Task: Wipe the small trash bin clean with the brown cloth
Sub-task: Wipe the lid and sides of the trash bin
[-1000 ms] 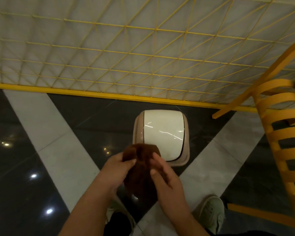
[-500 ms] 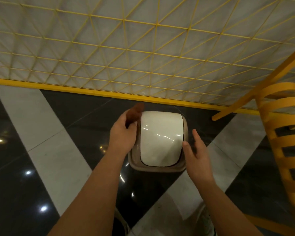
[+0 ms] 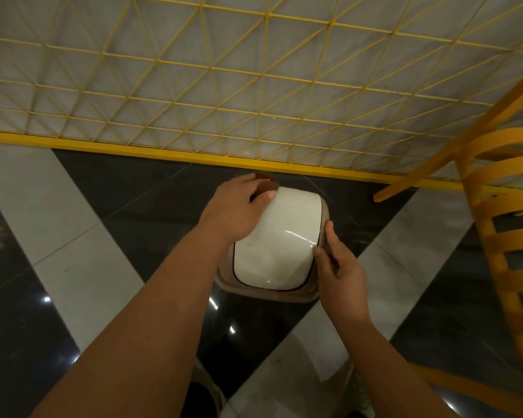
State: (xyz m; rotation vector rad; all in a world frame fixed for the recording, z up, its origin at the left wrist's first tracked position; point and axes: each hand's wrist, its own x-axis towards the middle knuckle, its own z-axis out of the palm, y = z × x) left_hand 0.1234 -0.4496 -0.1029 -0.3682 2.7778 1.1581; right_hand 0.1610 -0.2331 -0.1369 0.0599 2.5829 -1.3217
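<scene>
Floor (image 3: 73, 267): shiny and dark, with wide pale stripes that cross under the bin; small lights shine back off it
Fence (image 3: 254, 86): a yellow wire fence with a thick yellow bar along its bottom stands at the far edge of the floor, just behind the bin; a pale wall shows through the wires
Yellow frame (image 3: 501, 267): a curved thing of yellow slats stands at the right side of the floor, well apart from the bin; I cannot tell what it is
Shoes (image 3: 360, 396): pale shoes peek out at the near edge of the floor, under the arms; they are mostly hidden
In the way: the left arm covers the near left side of the bin; the left hand hides most of the cloth
Left hand (image 3: 239, 209): it reaches over the far left corner of the bin; its fingers curl round the brown cloth and grip it; the thumb lies on the white lid
Right hand (image 3: 341, 267): it rests on the right side of the bin; the fingers are straight and touch the rim; it grips nothing
Brown cloth (image 3: 264, 184): only a small dark brown bit shows above the left hand, at the far left corner of the lid
Small trash bin (image 3: 266, 292): it stands on the floor near the fence, between the two hands; the rim is tan
Lid (image 3: 281, 236): white, rounded and glossy, with a bright streak of light near the right hand
</scene>
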